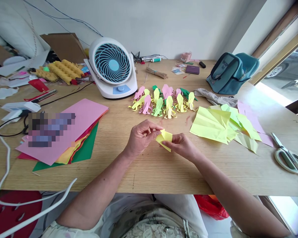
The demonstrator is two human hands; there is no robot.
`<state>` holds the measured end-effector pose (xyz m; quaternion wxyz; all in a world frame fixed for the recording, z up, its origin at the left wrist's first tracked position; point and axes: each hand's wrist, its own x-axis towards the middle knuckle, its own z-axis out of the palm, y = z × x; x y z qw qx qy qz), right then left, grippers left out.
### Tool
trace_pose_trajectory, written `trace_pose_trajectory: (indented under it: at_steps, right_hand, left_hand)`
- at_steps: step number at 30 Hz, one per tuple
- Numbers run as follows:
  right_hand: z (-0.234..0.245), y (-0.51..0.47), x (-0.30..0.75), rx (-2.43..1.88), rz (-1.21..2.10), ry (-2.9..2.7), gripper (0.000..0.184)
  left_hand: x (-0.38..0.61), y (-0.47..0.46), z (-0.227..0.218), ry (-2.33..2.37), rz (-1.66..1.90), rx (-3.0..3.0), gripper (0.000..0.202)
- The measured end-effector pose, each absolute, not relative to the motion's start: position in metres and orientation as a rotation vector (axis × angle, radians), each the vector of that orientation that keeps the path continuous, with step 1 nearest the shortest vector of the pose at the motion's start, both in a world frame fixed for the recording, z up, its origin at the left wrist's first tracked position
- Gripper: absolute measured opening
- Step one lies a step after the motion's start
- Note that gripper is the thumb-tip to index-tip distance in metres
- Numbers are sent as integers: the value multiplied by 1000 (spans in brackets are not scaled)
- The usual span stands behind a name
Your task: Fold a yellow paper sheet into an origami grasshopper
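A small folded piece of yellow paper [168, 137] is held up between both hands, just above the wooden table. My left hand [142, 137] pinches its upper left corner between thumb and fingers. On the lower right side, my right hand [180, 144] grips it with the thumb on top, the other fingers partly hidden. Beyond the hands stand several folded paper figures [169, 106] in yellow, pink and green. To the right lie creased yellow paper sheets [210, 124].
A stack of coloured paper [86, 114] lies at left, partly under a blurred-out patch. A white fan [111, 66] stands behind it. Scissors [288, 158] rest near the right edge. A blue bag [230, 74] and a bundle of sticks [157, 72] are at the back.
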<state>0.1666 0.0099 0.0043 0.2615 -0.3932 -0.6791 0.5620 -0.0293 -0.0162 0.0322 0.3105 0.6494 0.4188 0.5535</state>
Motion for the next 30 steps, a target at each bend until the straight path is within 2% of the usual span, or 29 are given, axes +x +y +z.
trace_pose_trajectory:
  at_steps: [10, 18, 25, 30]
  right_hand:
    - [8, 8, 170, -1081, 1101, -2026, 36]
    - [13, 9, 173, -1077, 917, -2010, 39]
    - [14, 9, 173, -1070, 774, -1985, 37]
    - [12, 11, 174, -1085, 638, -1988, 35]
  left_hand:
    - [-29, -22, 34, 1029, 1483, 1972, 6]
    - [-28, -23, 36, 999, 1523, 1953, 10]
    - [-28, -22, 30, 891, 1452, 1870, 5]
    - [-25, -24, 27, 888, 1373, 1703, 11]
